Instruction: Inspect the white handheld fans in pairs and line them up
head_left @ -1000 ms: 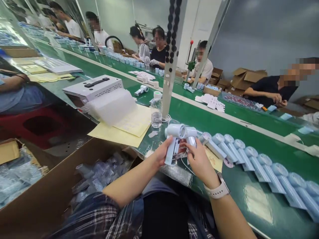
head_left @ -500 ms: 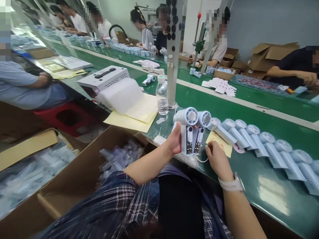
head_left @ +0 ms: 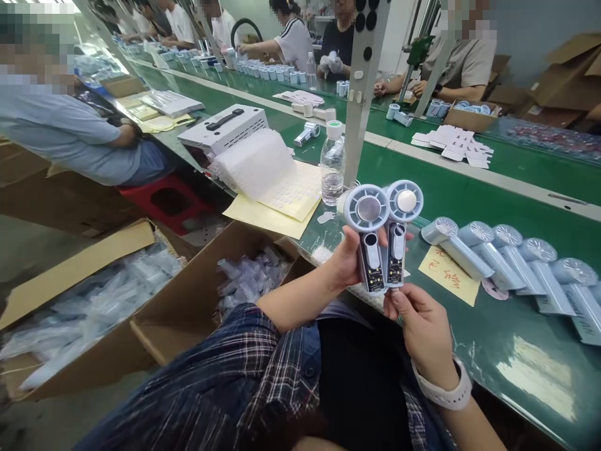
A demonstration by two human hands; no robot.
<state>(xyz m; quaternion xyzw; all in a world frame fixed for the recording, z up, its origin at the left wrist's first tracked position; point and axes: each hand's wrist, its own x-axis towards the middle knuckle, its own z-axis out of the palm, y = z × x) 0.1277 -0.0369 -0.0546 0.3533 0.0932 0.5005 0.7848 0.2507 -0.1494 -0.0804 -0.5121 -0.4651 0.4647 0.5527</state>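
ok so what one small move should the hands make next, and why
Probably steady the two fans in the left hand: it grips them side by side, circuit boards showing in their handles, while the right hand has its fingertips bunched close to the handle ends. Whether those fingertips hold anything is hidden.

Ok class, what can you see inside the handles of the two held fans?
Both fans have open-fronted handles, each showing a dark circuit board and a pale oblong piece. Whatever lies behind the boards is covered and cannot be seen.
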